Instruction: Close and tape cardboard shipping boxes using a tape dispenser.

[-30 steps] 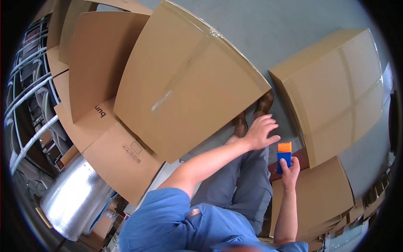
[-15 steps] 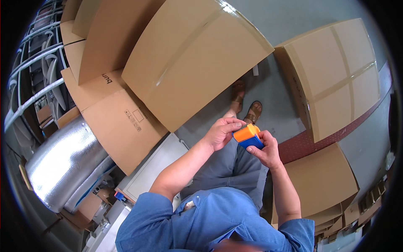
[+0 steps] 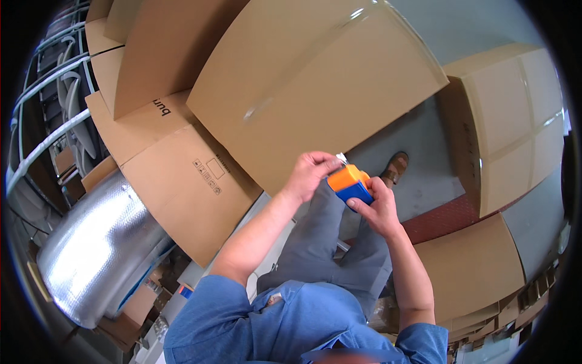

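Observation:
My right hand (image 3: 381, 206) is closed round a small block-shaped device (image 3: 342, 178), orange on top and blue below, held out in front of my lap. I cannot make out its exact kind. At its far left end, my left hand (image 3: 309, 175) is pinched, thumb against fingers, at a small white piece (image 3: 341, 158). That piece sticks out just past the fingertips, close to the device's edge. Right behind my hands stands a large cardboard box (image 3: 315, 79) with clear tape along its top.
Further cardboard boxes stand at the left (image 3: 182, 182), the far right (image 3: 509, 127) and the near right (image 3: 473, 267). A silver bubble-foil roll (image 3: 100, 242) lies at the left, below metal racking (image 3: 54, 130). My foot (image 3: 397, 165) is on the grey floor between the boxes.
The large box appears bigger and extends further right in view, and one foot has gone from sight. My hands have shifted slightly up and left; a white piece now shows at the left fingertips.

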